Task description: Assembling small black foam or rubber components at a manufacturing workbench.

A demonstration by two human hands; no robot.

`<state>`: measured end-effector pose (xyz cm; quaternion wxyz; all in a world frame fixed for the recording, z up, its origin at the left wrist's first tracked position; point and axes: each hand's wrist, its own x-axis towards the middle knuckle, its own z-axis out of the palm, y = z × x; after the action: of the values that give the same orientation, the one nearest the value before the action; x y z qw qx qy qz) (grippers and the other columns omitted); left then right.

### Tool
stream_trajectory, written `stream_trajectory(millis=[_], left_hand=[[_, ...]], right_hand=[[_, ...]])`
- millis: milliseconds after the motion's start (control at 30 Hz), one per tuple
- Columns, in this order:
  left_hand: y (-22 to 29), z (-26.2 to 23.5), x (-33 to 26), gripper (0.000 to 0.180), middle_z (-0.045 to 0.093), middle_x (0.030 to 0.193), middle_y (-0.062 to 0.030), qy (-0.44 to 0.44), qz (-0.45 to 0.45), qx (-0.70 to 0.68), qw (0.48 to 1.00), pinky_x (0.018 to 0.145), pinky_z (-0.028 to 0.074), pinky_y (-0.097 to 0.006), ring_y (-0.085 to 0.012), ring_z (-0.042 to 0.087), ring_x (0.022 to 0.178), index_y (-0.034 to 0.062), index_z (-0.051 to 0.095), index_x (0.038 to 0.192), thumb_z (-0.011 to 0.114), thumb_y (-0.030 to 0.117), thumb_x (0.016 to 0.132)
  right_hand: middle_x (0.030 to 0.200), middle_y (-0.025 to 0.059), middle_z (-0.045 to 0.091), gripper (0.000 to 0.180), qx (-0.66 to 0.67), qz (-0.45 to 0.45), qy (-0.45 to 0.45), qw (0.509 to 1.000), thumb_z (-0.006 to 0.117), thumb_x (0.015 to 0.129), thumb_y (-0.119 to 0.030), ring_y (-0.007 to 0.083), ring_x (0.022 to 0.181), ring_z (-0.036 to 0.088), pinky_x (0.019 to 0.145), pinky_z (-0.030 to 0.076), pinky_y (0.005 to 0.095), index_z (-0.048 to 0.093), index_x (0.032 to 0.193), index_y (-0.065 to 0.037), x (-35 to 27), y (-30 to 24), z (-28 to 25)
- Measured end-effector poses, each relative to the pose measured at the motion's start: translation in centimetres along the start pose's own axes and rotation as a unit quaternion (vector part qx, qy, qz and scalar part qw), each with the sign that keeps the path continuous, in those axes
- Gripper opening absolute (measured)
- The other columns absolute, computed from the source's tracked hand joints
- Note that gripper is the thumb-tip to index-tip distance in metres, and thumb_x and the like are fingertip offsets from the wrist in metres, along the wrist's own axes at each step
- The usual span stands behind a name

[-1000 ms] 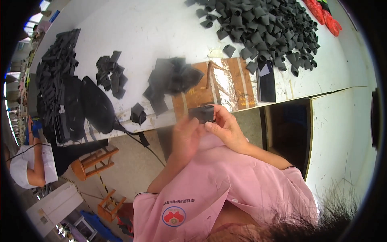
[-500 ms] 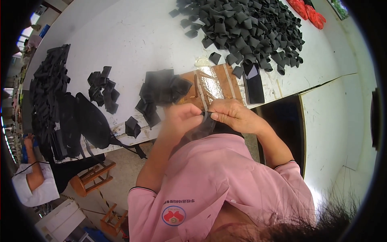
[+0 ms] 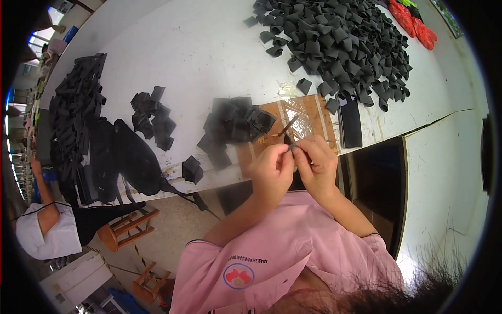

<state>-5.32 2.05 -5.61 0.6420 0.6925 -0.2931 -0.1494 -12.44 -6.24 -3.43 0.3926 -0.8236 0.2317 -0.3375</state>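
My left hand (image 3: pixel 273 171) and my right hand (image 3: pixel 318 166) meet at the table's front edge, thumbs and forefingers pinched together. Between the fingertips shows a small dark grey piece (image 3: pixel 293 148), mostly hidden, so its kind is unclear. Just beyond my hands lies a brown board (image 3: pixel 317 125) with shiny clear tape across its middle. A thin dark stick (image 3: pixel 288 126) slants over it. Left of the board is a loose heap of flat black fabric pieces (image 3: pixel 226 125), and one folded black piece (image 3: pixel 192 169) sits nearer the edge.
A large pile of folded dark pieces (image 3: pixel 340 47) covers the far right. A phone (image 3: pixel 350 123) lies beside the board. At left are a smaller black cluster (image 3: pixel 152 120), a long heap (image 3: pixel 76 110) and a black bag (image 3: pixel 137 157). Another person (image 3: pixel 49 230) is at far left, near a wooden stool (image 3: pixel 125 227).
My hands have drawn close together, fingertips touching around the small piece. The whole view has shifted, so the table's contents appear farther right. The stick now slants differently over the board.
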Motion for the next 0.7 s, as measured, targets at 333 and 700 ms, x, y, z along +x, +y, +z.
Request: stream_trajectory(millis=[333,700], left_hand=[[1.4,-2.6,2.9,0.014,0.055,0.076,-0.0066,-0.150,-0.322,-0.522,0.775,0.043,0.031,-0.016,-0.0019,0.045,0.051,-0.0010,0.053,0.083,0.053,-0.011,0.073],[3.4,-2.4,5.2,0.020,0.058,0.085,-0.0204,-0.195,-0.278,-0.755,0.561,0.029,0.025,-0.019,-0.0046,0.034,0.033,-0.0065,0.050,0.101,0.041,0.001,0.084]], right_hand=[[0.078,0.0066,0.060,0.008,0.542,0.409,-0.082,0.730,0.062,0.076,-0.003,0.0067,0.056,0.047,0.047,0.037,0.0193,0.062,0.084,0.001,1.0,2.1,-1.2],[0.063,-0.0071,0.041,0.024,0.422,0.223,-0.210,0.853,0.054,0.087,-0.027,0.0020,0.052,0.031,0.044,0.025,0.0177,0.051,0.072,-0.008,6.8,-1.9,-3.0]])
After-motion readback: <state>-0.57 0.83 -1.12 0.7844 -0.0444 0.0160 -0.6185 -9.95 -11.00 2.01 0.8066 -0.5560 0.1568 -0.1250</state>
